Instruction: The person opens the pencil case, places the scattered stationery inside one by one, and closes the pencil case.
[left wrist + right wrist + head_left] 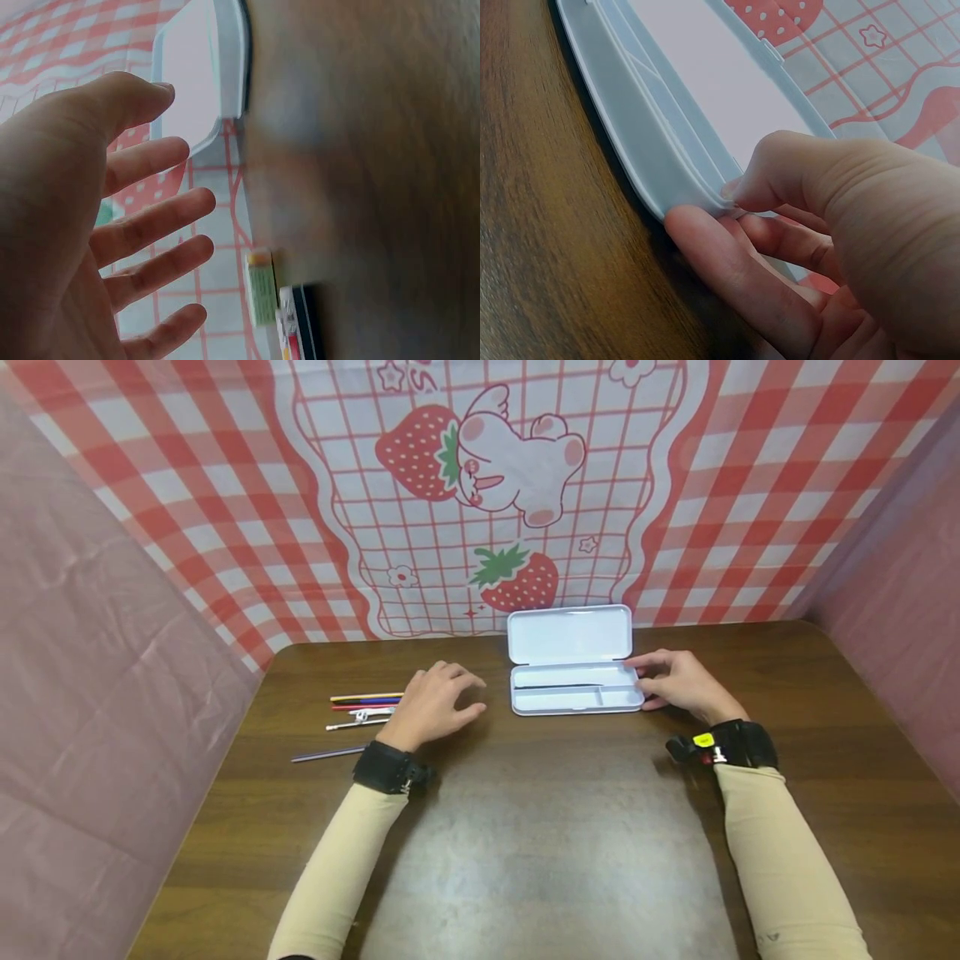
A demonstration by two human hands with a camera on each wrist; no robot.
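Observation:
A white pencil case (pixel 577 700) lies on the table with its lid (pixel 570 635) raised at the back. Inside, dividers part it into compartments, and a thin dark line runs along the long divider. My right hand (pixel 678 683) pinches the case's right end; in the right wrist view the thumb (pixel 780 169) is over the rim and fingers are against the outer wall. My left hand (pixel 435 702) is left of the case, its fingers spread and slightly bent, holding nothing. Beside it lie several pens or pencils (pixel 360 698) and a metal drawing compass (pixel 363 717), partly hidden by the hand.
A single dark pencil-like stick (pixel 326 754) lies nearer me, its right end behind the left wrist. In the left wrist view, a small green-striped block (pixel 262 291) stands out beside a dark one (pixel 304 319). A checkered strawberry cloth (pixel 517 468) hangs behind the wooden table (pixel 555 827).

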